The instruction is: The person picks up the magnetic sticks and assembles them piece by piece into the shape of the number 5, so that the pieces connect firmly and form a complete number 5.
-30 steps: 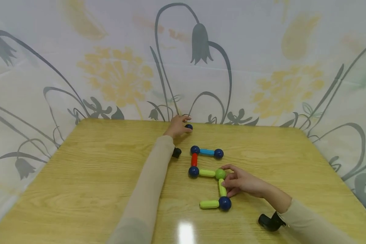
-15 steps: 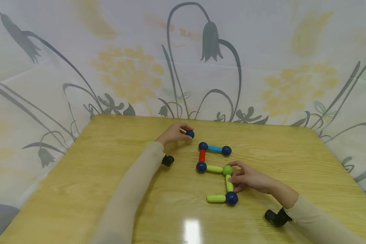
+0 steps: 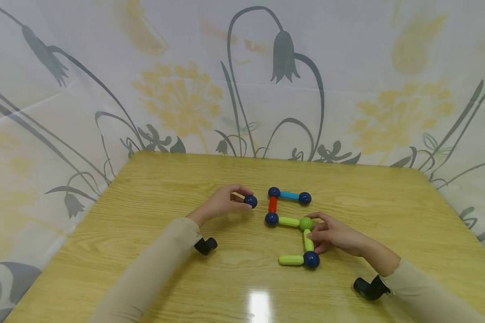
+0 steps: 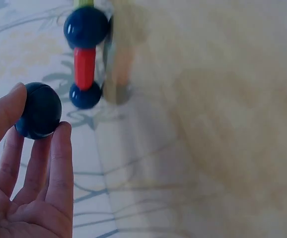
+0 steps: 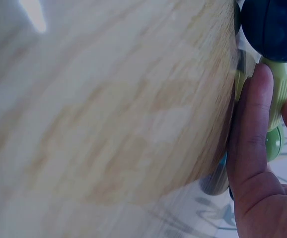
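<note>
My left hand pinches a loose dark blue ball between thumb and fingertips, left of a zigzag of joined balls and rods. In the left wrist view the same blue ball sits at the fingertips. My right hand holds the zigzag's right side, thumb and finger on either side of a yellow-green rod. That rod joins a green ball to a large blue ball. From the large ball another yellow-green rod points left, its left end bare.
The zigzag continues through a yellow-green rod, a blue ball, a red rod and a light blue rod with blue balls at its ends. It lies on a wooden table. A flower-patterned cloth hangs behind.
My left hand has taken the blue ball from near the table's back edge and brought it nearer, to the zigzag's left. My right hand keeps its hold; the head view has shifted slightly.
</note>
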Demonstrator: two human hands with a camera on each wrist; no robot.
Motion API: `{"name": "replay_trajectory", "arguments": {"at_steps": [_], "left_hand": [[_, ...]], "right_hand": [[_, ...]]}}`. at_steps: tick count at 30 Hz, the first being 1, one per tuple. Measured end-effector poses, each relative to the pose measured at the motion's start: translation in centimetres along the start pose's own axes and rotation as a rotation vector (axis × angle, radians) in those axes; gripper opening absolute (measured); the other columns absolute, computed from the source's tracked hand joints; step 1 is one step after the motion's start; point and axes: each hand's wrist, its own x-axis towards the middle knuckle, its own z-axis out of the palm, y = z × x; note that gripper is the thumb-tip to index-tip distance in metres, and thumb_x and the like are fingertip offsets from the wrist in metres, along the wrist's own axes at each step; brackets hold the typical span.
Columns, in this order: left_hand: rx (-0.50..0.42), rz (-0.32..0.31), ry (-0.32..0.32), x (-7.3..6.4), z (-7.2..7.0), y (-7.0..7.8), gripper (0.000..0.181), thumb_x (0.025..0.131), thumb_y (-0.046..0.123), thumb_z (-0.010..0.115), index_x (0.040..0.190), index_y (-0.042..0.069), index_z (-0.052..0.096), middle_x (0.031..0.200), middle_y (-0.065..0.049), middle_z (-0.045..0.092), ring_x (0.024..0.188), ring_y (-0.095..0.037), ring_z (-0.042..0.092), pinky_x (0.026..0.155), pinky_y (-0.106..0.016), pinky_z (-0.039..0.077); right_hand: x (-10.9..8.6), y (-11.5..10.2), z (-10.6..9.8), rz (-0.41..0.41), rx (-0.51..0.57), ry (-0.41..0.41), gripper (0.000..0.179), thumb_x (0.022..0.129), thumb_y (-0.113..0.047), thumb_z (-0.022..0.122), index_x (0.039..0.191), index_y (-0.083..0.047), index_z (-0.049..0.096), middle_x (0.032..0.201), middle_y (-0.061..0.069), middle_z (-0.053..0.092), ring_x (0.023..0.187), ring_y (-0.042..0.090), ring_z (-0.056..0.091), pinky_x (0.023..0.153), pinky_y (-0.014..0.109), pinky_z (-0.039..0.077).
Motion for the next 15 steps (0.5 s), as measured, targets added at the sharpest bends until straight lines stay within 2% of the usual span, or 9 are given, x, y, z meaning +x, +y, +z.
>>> {"name": "replay_trajectory", "arguments": {"at_steps": [5,10,15], "left_hand": [[-0.007,-0.001,-0.053,-1.6,1.4,-0.4,0.033,0.083,0.016,0.072,0.114,0.007,0.063,0.111,-0.006,0.057,0.097,-0.020,0.061,0.083,-0.030,0.050],[0.009,-0.015,-0.104,-2.9,2.6,0.0,0.032,0.082,0.018,0.073,0.111,0.011,0.064,0.109,-0.002,0.058,0.094,-0.017,0.061,0.083,-0.029,0.049],[0.033,-0.021,-0.197,-3.8,3.9,0.4,0.030,0.082,0.015,0.074,0.109,0.012,0.064,0.105,0.002,0.060,0.091,-0.012,0.061,0.078,-0.026,0.049]], "right_hand": [[-0.1,0.1,0.0,-0.003,0.000,0.007,0.066,0.095,-0.011,0.052,0.142,0.006,0.009,0.094,0.014,0.054,0.076,0.022,0.059,0.070,0.036,0.054],[-0.3,0.3,0.0,0.001,0.013,0.017,0.068,0.096,-0.011,0.052,0.143,0.006,0.007,0.095,0.014,0.054,0.079,0.022,0.059,0.071,0.036,0.054],[-0.2,0.3,0.0,0.005,0.021,0.029,0.069,0.095,-0.013,0.053,0.143,0.005,0.006,0.096,0.014,0.055,0.081,0.023,0.059,0.072,0.036,0.054]]}}
